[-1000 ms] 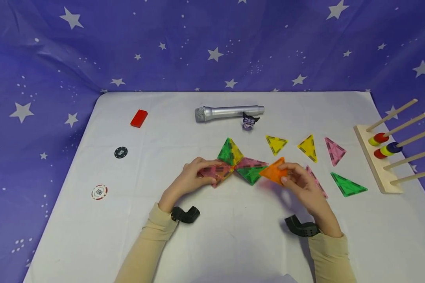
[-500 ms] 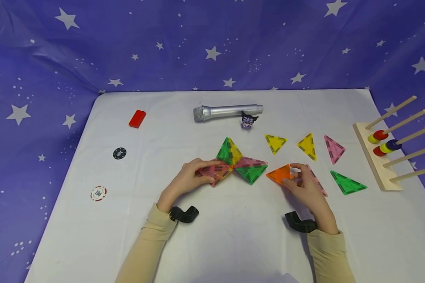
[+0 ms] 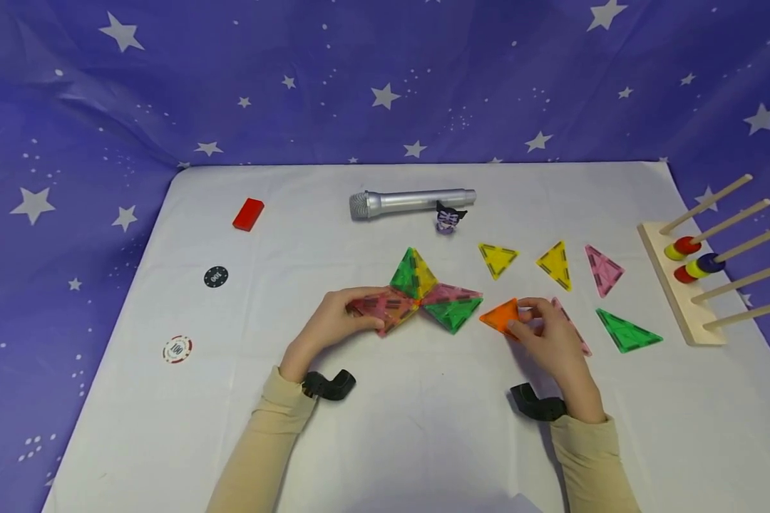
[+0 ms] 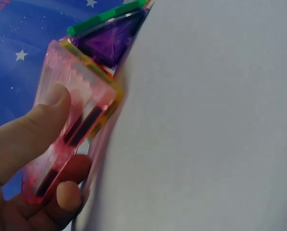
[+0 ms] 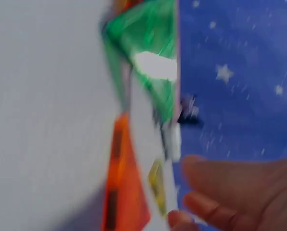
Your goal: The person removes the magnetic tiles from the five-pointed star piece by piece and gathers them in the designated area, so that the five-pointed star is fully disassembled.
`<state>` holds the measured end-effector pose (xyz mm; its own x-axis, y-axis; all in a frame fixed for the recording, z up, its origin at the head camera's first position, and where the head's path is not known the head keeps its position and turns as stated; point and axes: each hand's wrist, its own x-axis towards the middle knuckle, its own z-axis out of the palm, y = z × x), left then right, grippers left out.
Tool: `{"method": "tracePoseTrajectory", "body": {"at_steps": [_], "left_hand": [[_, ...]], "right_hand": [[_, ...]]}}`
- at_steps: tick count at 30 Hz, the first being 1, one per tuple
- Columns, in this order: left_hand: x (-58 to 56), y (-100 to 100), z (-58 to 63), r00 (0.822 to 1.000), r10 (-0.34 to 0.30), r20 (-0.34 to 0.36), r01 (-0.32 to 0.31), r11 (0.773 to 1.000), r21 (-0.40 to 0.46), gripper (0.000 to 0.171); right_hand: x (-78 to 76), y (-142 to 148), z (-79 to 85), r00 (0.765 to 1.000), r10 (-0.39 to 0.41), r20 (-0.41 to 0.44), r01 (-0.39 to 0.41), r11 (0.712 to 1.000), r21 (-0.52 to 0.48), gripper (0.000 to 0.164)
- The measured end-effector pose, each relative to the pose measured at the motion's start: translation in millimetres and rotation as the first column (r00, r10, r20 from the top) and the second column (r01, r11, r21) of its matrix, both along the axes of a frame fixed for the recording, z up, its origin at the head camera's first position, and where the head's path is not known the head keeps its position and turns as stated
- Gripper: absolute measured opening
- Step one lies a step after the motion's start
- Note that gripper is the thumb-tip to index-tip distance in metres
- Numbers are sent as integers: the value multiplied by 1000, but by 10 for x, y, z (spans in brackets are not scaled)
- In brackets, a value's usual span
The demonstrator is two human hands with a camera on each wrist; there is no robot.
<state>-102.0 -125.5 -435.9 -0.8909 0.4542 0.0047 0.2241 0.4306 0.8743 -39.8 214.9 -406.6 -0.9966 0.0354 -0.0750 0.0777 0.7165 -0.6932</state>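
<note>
My left hand (image 3: 334,317) grips the pink end of a joined build of see-through magnetic tiles, thumb on its near side. In the left wrist view, the held pink tile (image 4: 88,89) meets a yellow-edged piece and, beyond it, a purple tile (image 4: 110,43) and a green one. Other arms of the build show a green-and-yellow peak (image 3: 411,274) and a pink-and-green wing (image 3: 452,313). My right hand (image 3: 555,342) is over the right side of an orange triangle tile (image 3: 499,317). In the blurred right wrist view, its visible fingertips stand off from the orange tile (image 5: 124,187).
Loose triangles lie right: yellow (image 3: 498,259), another yellow (image 3: 555,265), pink (image 3: 604,271), green (image 3: 627,331); one pink (image 3: 574,331) is behind my right hand. A wooden peg stand (image 3: 683,299) is far right. Microphone (image 3: 417,202), figurine (image 3: 448,217), red block (image 3: 248,214), two chips (image 3: 215,276) lie around.
The orange tile, earlier lifted and tilted in my right hand by the green wing, now lies lower, slightly apart from it. My left hand keeps its hold on the build.
</note>
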Motion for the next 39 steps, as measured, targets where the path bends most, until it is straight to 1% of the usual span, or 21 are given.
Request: {"method": "tracePoseTrajectory", "body": {"at_steps": [2,4,6,7,8,9,10,11,12,14,16,18,19,20,22,25,27,30,34,37,39], "left_hand": [[23,-27,124,998,-20,56,19,1000,13,52],[27,-76,165,987,-60,148,49,996,72,54],[35,-118,172,961,-97,258,58,986,154,55],[41,-131,160,941,-117,316,54,978,202,54],[35,-141,91,922,-131,364,38,967,251,54],[33,-141,31,905,-140,402,17,956,294,52],[40,-129,-2,890,-147,432,-5,944,331,49],[47,-111,-24,877,-149,457,-27,934,356,46],[54,-92,-45,866,-153,477,-45,925,378,43],[67,-55,-67,850,-157,503,-77,907,413,39],[82,-26,-77,840,-154,521,-104,896,433,33],[96,-10,-86,840,-140,524,-124,891,437,25],[101,-4,-90,844,-130,520,-132,890,436,21],[104,1,-96,851,-121,511,-136,889,437,17],[110,9,-96,871,-109,479,-128,890,437,12],[110,8,-91,896,-106,431,-104,894,435,10],[108,-6,-79,903,-125,411,-78,894,442,12],[98,-43,-71,901,-163,401,-39,892,450,16],[103,-104,-52,877,-219,427,-7,884,468,22],[110,-145,-47,868,-223,444,-23,874,485,23],[114,-167,-37,876,-198,440,-48,871,488,22]], "right_hand": [[-14,-88,19,995,53,-88,-56,998,-36,30],[-49,-201,38,972,134,-193,-150,986,-72,27],[-101,-331,48,929,230,-289,-258,964,-62,28],[-133,-396,49,907,274,-319,-306,950,-55,29],[-171,-453,43,884,319,-343,-355,934,-47,30],[-212,-508,37,863,361,-353,-399,916,-41,31],[-253,-558,23,847,393,-357,-434,900,-38,31],[-294,-603,2,833,420,-360,-460,887,-32,31],[-329,-644,-23,826,438,-355,-477,878,-28,31],[-391,-716,-75,820,462,-338,-499,866,-29,30],[-421,-775,-122,830,461,-314,-498,866,-45,28],[-428,-822,-157,847,444,-294,-480,875,-62,25],[-428,-841,-169,855,429,-290,-467,882,-70,24],[-428,-857,-179,862,414,-293,-453,888,-77,23],[-425,-878,-195,872,383,-303,-427,900,-91,21],[-422,-897,-207,878,351,-324,-400,911,-97,20],[-421,-908,-206,878,341,-336,-393,914,-101,19],[-422,-925,-200,876,335,-347,-392,913,-109,18],[-431,-946,-196,874,335,-350,-396,911,-115,17],[-437,-966,-195,874,337,-349,-397,911,-115,17],[-442,-979,-197,874,341,-348,-400,910,-113,17]]}}
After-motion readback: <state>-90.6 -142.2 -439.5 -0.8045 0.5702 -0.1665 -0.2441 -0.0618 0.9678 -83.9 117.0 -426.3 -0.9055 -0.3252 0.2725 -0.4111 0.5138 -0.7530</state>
